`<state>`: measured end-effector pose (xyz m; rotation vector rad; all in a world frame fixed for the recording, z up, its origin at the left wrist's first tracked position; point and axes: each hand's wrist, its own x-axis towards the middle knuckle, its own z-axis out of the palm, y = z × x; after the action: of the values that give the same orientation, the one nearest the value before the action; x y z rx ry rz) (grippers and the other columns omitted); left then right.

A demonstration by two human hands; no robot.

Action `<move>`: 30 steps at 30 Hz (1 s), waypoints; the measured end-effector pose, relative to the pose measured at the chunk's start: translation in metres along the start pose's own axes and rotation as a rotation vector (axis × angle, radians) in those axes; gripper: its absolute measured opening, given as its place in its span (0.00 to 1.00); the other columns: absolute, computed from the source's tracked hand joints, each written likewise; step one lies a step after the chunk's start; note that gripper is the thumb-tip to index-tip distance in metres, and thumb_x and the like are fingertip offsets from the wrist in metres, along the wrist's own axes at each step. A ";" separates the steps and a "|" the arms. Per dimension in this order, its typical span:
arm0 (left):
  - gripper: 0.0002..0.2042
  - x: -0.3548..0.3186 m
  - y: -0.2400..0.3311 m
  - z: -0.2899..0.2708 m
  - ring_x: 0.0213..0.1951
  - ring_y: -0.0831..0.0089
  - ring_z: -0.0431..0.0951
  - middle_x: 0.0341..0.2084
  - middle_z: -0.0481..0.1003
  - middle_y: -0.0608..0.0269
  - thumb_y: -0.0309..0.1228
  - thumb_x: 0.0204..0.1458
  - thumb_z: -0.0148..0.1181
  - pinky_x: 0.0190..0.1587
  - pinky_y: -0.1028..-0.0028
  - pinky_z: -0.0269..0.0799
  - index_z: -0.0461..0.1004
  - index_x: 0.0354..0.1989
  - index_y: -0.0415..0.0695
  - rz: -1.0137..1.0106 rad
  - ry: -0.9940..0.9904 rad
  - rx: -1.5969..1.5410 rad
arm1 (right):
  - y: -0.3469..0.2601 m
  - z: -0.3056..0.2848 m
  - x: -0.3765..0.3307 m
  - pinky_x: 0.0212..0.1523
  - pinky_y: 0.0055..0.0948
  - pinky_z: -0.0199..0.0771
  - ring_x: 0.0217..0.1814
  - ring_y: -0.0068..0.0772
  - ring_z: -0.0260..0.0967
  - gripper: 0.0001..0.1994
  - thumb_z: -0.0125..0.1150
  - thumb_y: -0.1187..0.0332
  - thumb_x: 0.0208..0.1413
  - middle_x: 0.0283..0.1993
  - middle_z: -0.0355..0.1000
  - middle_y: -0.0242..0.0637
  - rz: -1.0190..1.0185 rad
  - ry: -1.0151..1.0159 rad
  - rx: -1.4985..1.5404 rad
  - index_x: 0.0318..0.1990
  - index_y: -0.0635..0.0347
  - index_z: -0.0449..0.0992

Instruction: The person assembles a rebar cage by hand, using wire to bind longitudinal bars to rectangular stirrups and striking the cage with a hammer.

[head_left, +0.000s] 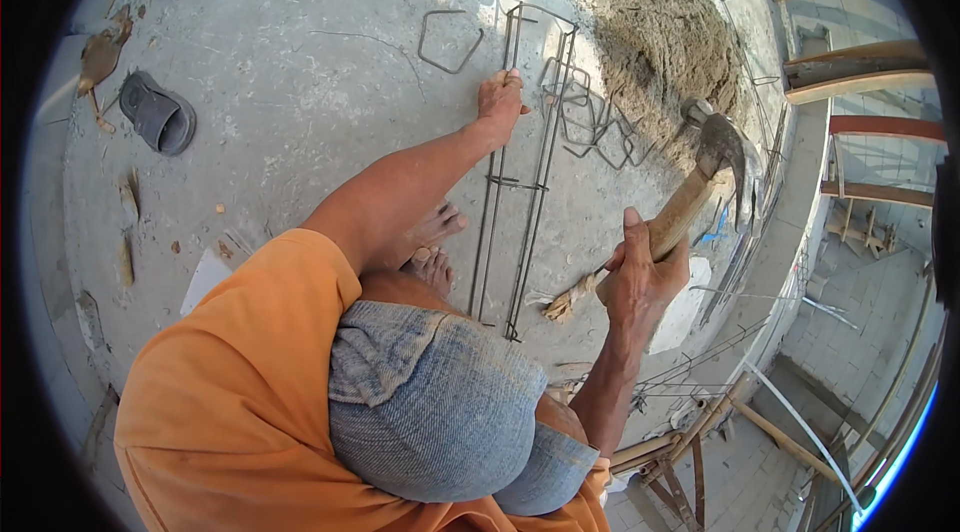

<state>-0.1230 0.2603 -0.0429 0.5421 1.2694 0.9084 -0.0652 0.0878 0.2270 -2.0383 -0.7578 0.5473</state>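
My right hand point(643, 277) is closed around the wooden handle of a claw hammer point(684, 207), raised with its metal head up and away from me. My left hand point(500, 109) grips a long rebar frame point(493, 202) by one of its bars, near the far end. The frame is made of long thin steel bars, with bent wire stirrups at its far end and around its middle. It lies on the concrete floor, stretching away from me. Several loose bent stirrups point(598, 124) lie right of it, and a single stirrup point(450, 42) lies to its left.
A heap of sand or gravel point(665, 37) sits at the far right. A dark slide sandal point(158, 114) lies at the left. Long rebars point(755, 122) run along the right floor edge, beside wooden beams point(855, 82). My bare feet point(432, 257) are close to the frame.
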 end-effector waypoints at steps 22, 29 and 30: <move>0.14 -0.011 0.009 -0.002 0.18 0.81 0.63 0.15 0.64 0.69 0.35 0.62 0.49 0.21 0.77 0.61 0.72 0.28 0.38 0.012 -0.111 0.110 | -0.028 -0.031 0.004 0.18 0.19 0.61 0.16 0.19 0.61 0.11 0.66 0.71 0.54 0.19 0.65 0.31 -0.228 0.160 0.098 0.32 0.63 0.68; 0.17 0.008 0.003 -0.014 0.18 0.77 0.65 0.13 0.65 0.68 0.39 0.61 0.51 0.22 0.73 0.62 0.74 0.29 0.36 0.156 0.027 0.268 | 0.031 0.018 -0.030 0.25 0.31 0.69 0.20 0.33 0.66 0.12 0.57 0.65 0.58 0.24 0.69 0.36 -0.455 0.146 0.143 0.28 0.61 0.66; 0.17 0.006 0.011 0.000 0.18 0.77 0.65 0.13 0.65 0.68 0.39 0.61 0.51 0.22 0.73 0.62 0.74 0.29 0.36 0.180 0.011 0.253 | 0.128 0.021 -0.040 0.29 0.39 0.72 0.25 0.47 0.71 0.13 0.59 0.65 0.56 0.27 0.73 0.47 -0.634 0.134 -0.493 0.32 0.67 0.67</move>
<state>-0.1258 0.2712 -0.0376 0.8626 1.3705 0.9044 -0.0674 0.0167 0.1120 -2.0711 -1.4841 -0.1564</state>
